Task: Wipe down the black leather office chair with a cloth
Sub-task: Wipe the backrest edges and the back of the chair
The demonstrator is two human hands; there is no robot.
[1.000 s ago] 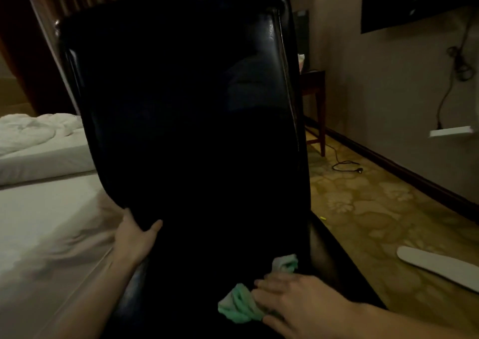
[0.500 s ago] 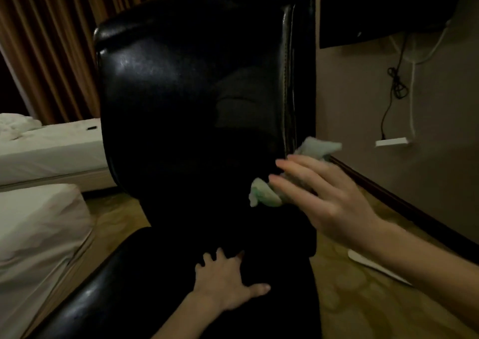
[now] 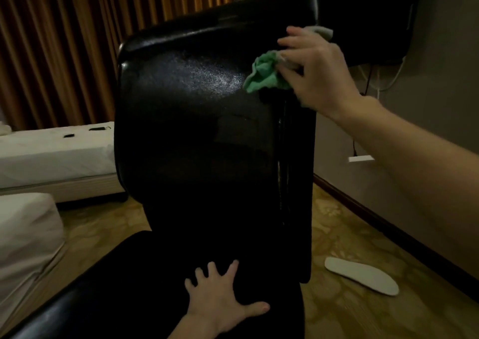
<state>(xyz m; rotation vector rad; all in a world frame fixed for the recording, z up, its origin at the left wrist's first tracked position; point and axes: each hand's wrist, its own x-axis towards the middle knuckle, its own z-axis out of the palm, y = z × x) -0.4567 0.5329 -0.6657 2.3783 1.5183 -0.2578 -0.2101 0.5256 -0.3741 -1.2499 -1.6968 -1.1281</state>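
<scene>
From the head view, the right hand (image 3: 315, 66) is gripping a green cloth (image 3: 264, 75) against the chair (image 3: 207, 136) back's upper right corner. The left hand (image 3: 223, 300) is lying flat, fingers spread, on the seat. Beds (image 3: 51, 154) are standing left; an insole (image 3: 361, 275) is lying on the carpet right.

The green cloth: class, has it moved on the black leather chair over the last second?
Yes. The green cloth, gripped by the right hand, has travelled up the black leather chair, from the backrest's base by the seat to near its top right corner.
</scene>
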